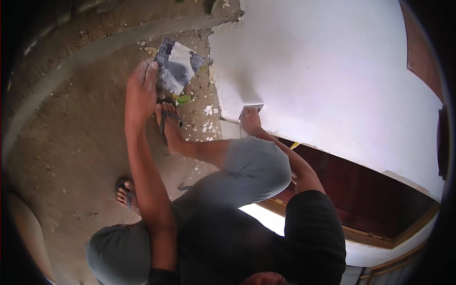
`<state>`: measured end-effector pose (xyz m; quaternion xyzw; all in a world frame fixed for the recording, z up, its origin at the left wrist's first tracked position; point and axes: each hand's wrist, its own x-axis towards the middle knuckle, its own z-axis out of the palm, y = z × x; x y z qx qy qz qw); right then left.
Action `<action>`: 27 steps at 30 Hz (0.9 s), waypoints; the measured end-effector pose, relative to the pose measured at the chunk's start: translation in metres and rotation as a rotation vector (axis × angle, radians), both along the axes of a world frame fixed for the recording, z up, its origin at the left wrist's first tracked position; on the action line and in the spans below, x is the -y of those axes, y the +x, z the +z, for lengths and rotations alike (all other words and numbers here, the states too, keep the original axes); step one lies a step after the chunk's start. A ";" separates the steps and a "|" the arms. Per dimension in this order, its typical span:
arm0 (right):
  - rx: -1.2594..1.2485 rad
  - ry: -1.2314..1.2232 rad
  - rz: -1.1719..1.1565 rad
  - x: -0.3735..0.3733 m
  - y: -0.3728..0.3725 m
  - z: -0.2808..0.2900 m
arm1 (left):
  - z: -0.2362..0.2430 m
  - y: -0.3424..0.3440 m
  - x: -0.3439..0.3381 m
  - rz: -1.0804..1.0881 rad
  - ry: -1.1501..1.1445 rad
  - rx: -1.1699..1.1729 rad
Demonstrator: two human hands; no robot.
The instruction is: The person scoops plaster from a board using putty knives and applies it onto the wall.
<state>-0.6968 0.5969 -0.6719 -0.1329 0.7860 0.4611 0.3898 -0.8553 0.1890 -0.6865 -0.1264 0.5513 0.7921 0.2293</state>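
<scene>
My left hand (144, 78) grips the near-left edge of a flat grey plate (165, 51), held over the ground. White putty (182, 54) is smeared across part of its face. On the right, my right hand (250, 120) presses a thin, flat scraper blade (259, 109) against the white wall (313, 85), close to the wall's lower edge. The fingers wrap the tool, and its handle is hidden under them. A greyish shadow or smudge shows on the wall just beyond the blade.
White flakes (207, 110) and a green leaf (183, 99) lie on the brown ground (80, 128) along the wall's foot. My sandalled foot (169, 118) stands beneath the plate. A dark red-brown opening with a wooden frame (370, 237) lies right of my knee, a yellow bit (295, 145) at its edge.
</scene>
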 end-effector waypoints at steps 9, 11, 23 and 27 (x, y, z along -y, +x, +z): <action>-0.716 -1.354 -0.897 0.178 -0.143 0.133 | -0.053 0.013 -0.029 0.074 0.245 -0.193; -0.706 -1.694 -0.683 0.198 -0.151 0.131 | -0.047 0.010 -0.022 -0.004 0.335 -0.062; -0.374 -2.189 -0.690 0.210 -0.161 0.089 | -0.022 -0.001 -0.010 -0.073 0.463 0.040; -0.518 -2.027 -0.662 0.200 -0.154 0.070 | -0.032 0.003 -0.018 -0.036 0.392 -0.017</action>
